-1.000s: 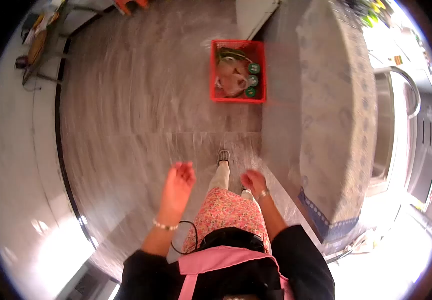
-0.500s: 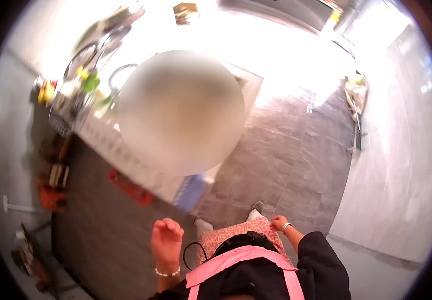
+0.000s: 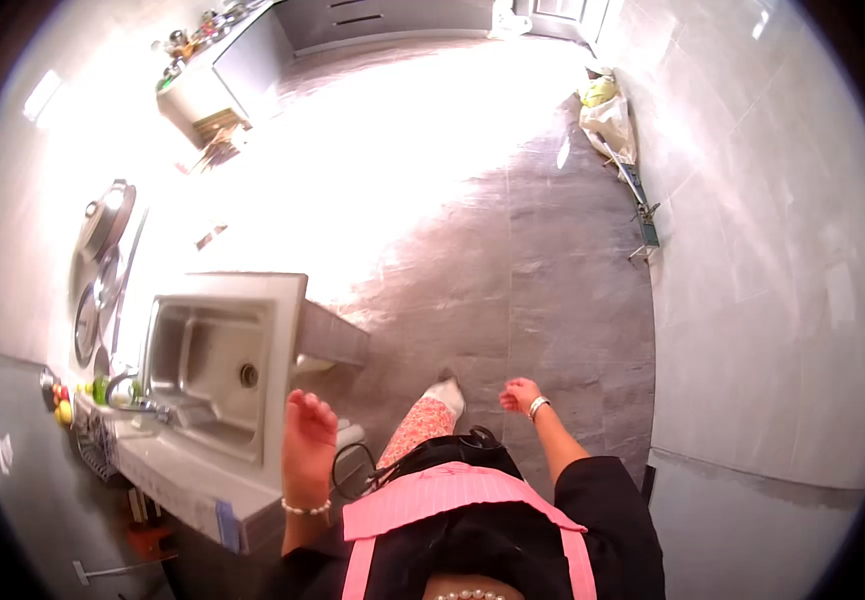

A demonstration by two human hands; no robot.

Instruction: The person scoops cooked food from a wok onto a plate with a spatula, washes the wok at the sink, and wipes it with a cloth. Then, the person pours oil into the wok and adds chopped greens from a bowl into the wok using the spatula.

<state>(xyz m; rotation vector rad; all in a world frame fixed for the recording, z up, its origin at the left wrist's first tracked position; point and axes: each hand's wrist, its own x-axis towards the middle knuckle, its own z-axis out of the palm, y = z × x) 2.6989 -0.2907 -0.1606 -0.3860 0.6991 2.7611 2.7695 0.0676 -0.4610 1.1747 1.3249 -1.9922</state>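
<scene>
My left hand (image 3: 310, 445) is raised at the near corner of the sink (image 3: 285, 330), with a beaded bracelet on the wrist. Its fingers curl loosely and nothing shows in them. My right hand (image 3: 520, 394) hangs out over the grey floor, a bracelet on its wrist. Those fingers are half bent and also hold nothing visible. The sink is a metal basin with a round drain, set in a pale surround to my left. A faucet (image 3: 148, 408) stands on its left side. I wear a pink apron (image 3: 453, 495).
Pans (image 3: 103, 225) hang on the left wall. A cabinet (image 3: 238, 85) with several items on top stands at the far left. Along the right wall are a bag (image 3: 608, 125) and a green-ended tool (image 3: 645, 225). Grey floor tiles (image 3: 483, 260) stretch ahead, partly washed out by glare.
My view has turned, and the sink now lies at the left beside me, its basin visible. One leg is stepping forward. Both hands remain raised and without any visible object.
</scene>
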